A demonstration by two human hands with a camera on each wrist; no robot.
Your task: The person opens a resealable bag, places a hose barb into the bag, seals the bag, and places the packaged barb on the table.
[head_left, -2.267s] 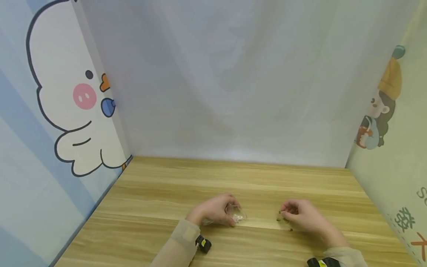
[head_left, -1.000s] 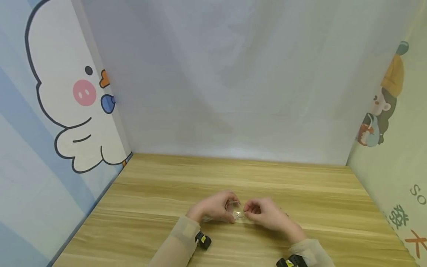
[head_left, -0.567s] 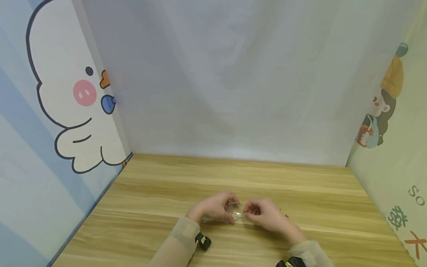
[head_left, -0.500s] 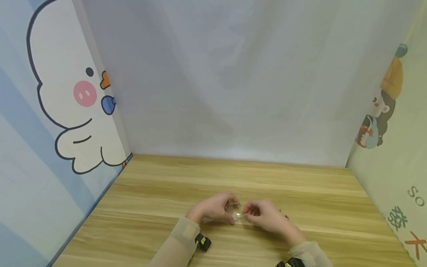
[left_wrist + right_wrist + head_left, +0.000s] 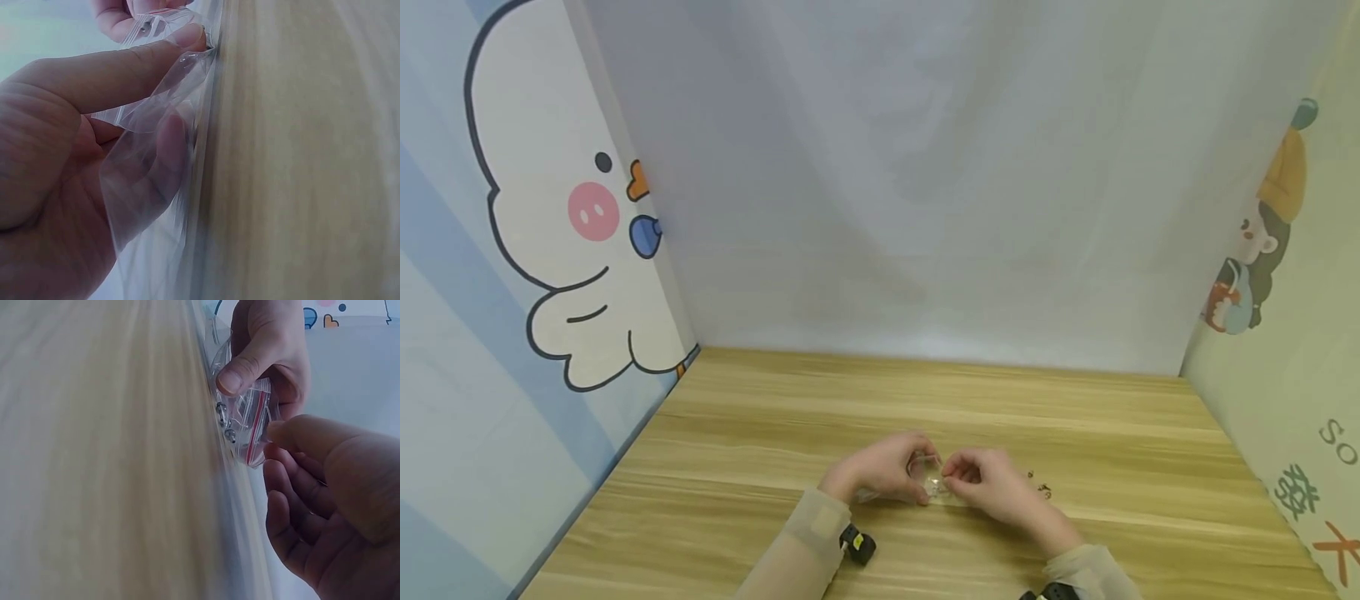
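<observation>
A clear zip-lock bag [image 5: 933, 485] lies low over the table between the hands, its mouth toward the right. My left hand [image 5: 883, 469] grips it, thumb on the near side and fingers on the far side. In the right wrist view, a red seal line crosses the bag [image 5: 255, 428], and a couple of small shiny metal pieces [image 5: 230, 435] show in it. My right hand [image 5: 992, 485] pinches at the bag's mouth with thumb and index finger; whether a small piece is also between those fingertips is hidden. The other right fingers curl loosely.
Several tiny brass-coloured pieces [image 5: 1045, 490] lie on the wood-grain table [image 5: 850, 400] to the right of the right hand. Printed panels stand at the left and right, and a plain grey sheet [image 5: 910, 208] hangs behind.
From the brass-coloured pieces, my right hand has moved left to the bag's mouth, then shifted slightly further left, uncovering more of the pieces. The left hand has kept its grip in place.
</observation>
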